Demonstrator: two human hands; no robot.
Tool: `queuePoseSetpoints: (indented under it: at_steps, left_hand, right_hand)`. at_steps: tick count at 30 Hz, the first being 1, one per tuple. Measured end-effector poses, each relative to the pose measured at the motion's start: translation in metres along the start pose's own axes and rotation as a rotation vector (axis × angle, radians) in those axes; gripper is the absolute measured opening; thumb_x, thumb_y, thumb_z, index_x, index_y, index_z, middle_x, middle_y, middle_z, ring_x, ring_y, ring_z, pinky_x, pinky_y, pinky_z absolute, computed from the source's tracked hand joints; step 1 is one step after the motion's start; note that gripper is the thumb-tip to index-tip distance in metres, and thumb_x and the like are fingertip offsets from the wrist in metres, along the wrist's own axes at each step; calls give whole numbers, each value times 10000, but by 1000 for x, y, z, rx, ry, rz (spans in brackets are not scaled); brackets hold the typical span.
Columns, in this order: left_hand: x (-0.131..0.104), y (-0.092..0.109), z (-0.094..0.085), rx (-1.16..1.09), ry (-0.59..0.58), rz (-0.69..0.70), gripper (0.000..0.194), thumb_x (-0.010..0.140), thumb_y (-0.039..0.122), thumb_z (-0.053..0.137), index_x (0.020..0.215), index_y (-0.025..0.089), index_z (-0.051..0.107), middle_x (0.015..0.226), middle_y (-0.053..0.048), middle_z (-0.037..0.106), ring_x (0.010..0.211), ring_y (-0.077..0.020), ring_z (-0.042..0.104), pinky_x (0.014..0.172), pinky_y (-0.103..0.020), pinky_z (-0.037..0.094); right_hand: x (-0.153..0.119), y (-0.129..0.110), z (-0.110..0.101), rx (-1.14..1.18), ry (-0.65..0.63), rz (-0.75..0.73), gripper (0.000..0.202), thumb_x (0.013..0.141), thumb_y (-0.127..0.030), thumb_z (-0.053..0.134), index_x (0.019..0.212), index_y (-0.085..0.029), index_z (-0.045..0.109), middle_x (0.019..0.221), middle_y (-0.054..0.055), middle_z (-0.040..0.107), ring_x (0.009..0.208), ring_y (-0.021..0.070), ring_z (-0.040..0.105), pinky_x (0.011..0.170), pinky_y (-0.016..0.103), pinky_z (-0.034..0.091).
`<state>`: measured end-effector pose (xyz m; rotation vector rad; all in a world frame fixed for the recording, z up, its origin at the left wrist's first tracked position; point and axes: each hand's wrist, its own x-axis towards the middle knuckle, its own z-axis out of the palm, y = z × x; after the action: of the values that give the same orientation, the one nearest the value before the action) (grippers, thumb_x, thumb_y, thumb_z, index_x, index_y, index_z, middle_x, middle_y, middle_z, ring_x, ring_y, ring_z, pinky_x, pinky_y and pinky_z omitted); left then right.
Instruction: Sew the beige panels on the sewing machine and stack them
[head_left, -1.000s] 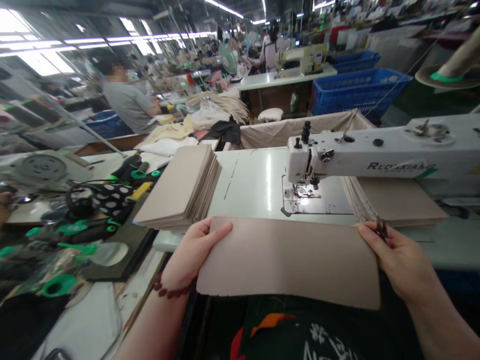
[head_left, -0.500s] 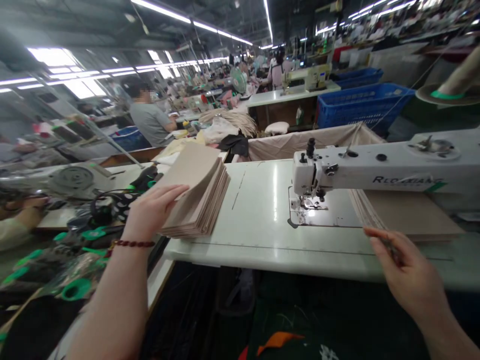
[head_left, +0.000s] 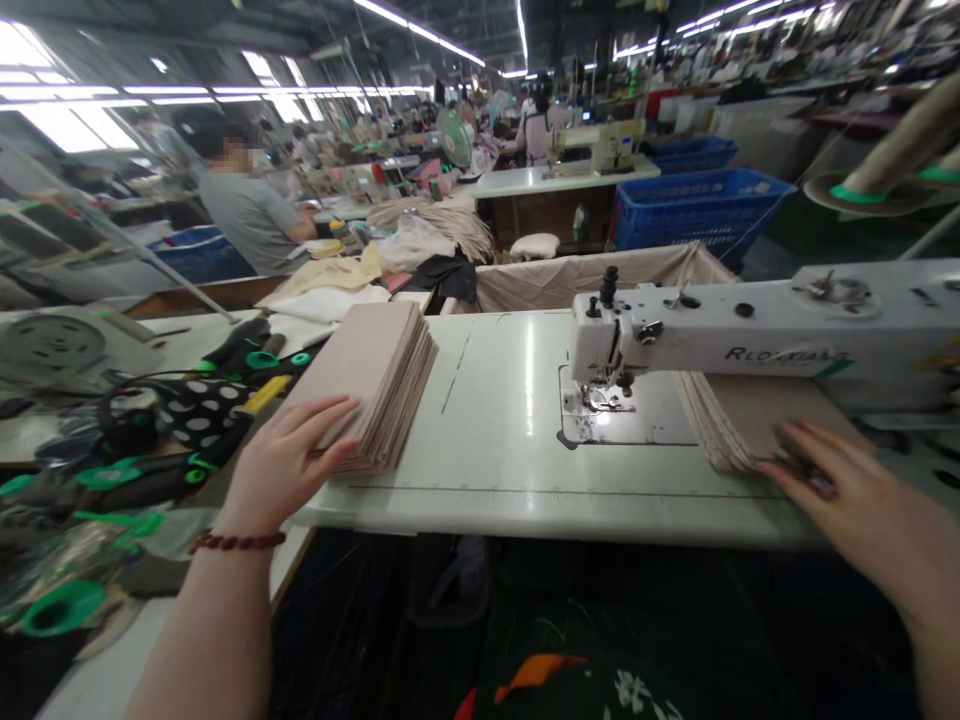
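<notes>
My left hand (head_left: 296, 460) lies with fingers stretched out on the near left corner of a stack of beige fabric panels (head_left: 367, 355). Its thumb points toward the stack's front edge. A second stack of beige panels (head_left: 772, 405) sits under the arm of the white sewing machine (head_left: 675, 330), its left edges slightly fanned. On this stack's near edge rests my right hand (head_left: 847, 490), fingers curled around a small dark metal tool (head_left: 814, 477). The tool looks like thread snips, but the fingers hide most of it.
Green-rimmed thread spools (head_left: 67, 605) and a polka-dot cloth (head_left: 199, 410) crowd the left side. Behind the table stand a cloth-lined bin (head_left: 600, 285) and a blue crate (head_left: 697, 215). A person in grey (head_left: 247, 215) works at the far left.
The lifted top panels on the left stack now lie flat under my left hand. My right hand has moved onto the right stack's near edge. The camera view has shifted.
</notes>
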<state>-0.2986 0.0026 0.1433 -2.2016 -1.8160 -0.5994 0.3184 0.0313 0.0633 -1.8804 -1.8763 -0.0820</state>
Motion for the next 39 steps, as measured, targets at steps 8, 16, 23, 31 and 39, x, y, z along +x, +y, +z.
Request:
queuePoseSetpoints:
  at_steps: [8, 16, 23, 31, 39]
  left_hand:
    - [-5, 106, 57, -477, -70, 131, 333, 951, 268, 514, 1264, 272, 626, 1232, -67, 610, 1126, -241, 582, 1015, -381, 442]
    - [22, 237, 138, -1526, -666, -345, 479, 999, 498, 417, 1277, 150, 592, 1189, -165, 641, 1068, -265, 641, 955, -431, 509]
    - [47, 290, 168, -1838, -773, -587, 614, 895, 514, 621, 1406, 214, 459, 1288, -163, 610, 1070, -287, 659, 887, -408, 551]
    - [4, 227, 162, -1102, -518, -368, 898, 886, 309, 643, 1573, 320, 66, 1318, -116, 565, 1153, -286, 600, 1029, -480, 452]
    - [-6, 168, 156, -293, -416, 138, 613, 913, 124, 474, 1493, 295, 377, 1553, -67, 334, 1450, -286, 273, 1188, -543, 203]
  right_hand:
    - [17, 25, 0, -156, -59, -133, 326, 942, -368, 444, 1189, -278, 636, 1186, 38, 680, 927, 221, 667, 671, 308, 470]
    - [-3, -18, -40, -42, 122, -205, 287, 896, -211, 484, 1134, -238, 643, 1126, 60, 687, 939, 225, 653, 717, 306, 443]
    - [-68, -133, -55, 238, -579, -717, 260, 808, -165, 553, 1025, -244, 672, 908, 27, 711, 686, 192, 628, 576, 322, 401]
    - [-37, -131, -1, 583, -911, -579, 245, 942, -405, 560, 1119, -268, 660, 1028, -12, 708, 875, 143, 656, 720, 232, 431]
    - [14, -112, 88, 151, -510, -347, 280, 937, -218, 459, 1164, -252, 619, 1149, 32, 670, 939, 210, 655, 675, 289, 452]
